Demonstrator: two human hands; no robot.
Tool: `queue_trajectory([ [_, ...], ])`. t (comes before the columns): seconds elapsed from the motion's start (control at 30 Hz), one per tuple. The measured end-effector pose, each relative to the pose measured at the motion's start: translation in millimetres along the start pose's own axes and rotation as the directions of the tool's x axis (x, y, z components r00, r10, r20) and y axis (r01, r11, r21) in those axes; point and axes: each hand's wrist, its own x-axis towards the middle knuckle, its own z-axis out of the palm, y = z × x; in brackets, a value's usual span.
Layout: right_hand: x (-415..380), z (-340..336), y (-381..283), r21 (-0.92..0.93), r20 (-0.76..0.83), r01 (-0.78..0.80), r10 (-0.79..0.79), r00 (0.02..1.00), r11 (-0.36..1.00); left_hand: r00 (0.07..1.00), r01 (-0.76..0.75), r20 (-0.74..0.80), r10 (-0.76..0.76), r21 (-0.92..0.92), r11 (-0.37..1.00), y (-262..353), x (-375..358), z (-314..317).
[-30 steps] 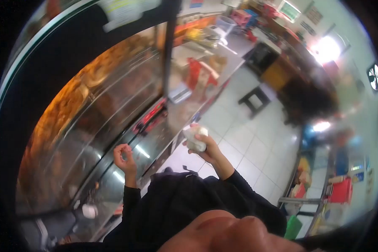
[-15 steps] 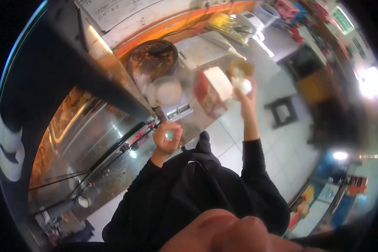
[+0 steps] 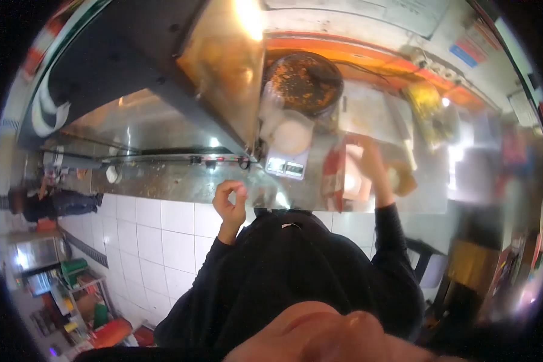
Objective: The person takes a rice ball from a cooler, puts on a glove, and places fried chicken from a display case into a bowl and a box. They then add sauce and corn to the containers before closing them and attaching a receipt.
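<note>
My left hand (image 3: 230,202) is raised before the counter's front edge, its fingers curled into a ring with the thumb; nothing shows inside the loop. Motion smears my right hand (image 3: 371,161), which reaches over a red and white paper box (image 3: 333,178), fingers at its upper part. Whatever its fingers hold is too blurred to make out. Just right of that wrist lies a brownish item (image 3: 402,179). Left of the box, a pale round bowl (image 3: 291,136) sits on a digital kitchen scale (image 3: 285,168).
Behind the scale stands a dark round pan (image 3: 304,83) with orange-brown residue. A cutting board (image 3: 368,111) and yellow packets (image 3: 425,99) lie farther back. A glass-fronted metal cabinet (image 3: 223,90) rises on the left. Another person (image 3: 57,203) is at the far left.
My view has turned to the right, and the counter now runs across it. My right hand has moved from beyond the box to over it; the white thing in it no longer shows clearly.
</note>
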Motion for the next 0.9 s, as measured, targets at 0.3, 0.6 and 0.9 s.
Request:
queue_trajectory([
  [0.3,137.4,138.7,-103.7,-0.387,0.525,0.526,-0.288,0.801,0.758,0.987,-0.019,-0.158,0.029,0.07,0.997,8.6,-31.4,-21.6],
  [0.6,131.7,75.2,-158.0,-0.096,-0.091,0.383,-0.391,0.916,0.919,0.997,0.035,-0.076,-0.034,0.017,0.999,18.0,-1.3,-27.6],
  [0.9,46.6,11.0,-233.7,-0.198,-0.222,0.644,-0.674,0.705,0.739,0.949,0.143,0.3,-0.096,-0.136,0.98,37.1,66.3,53.2],
])
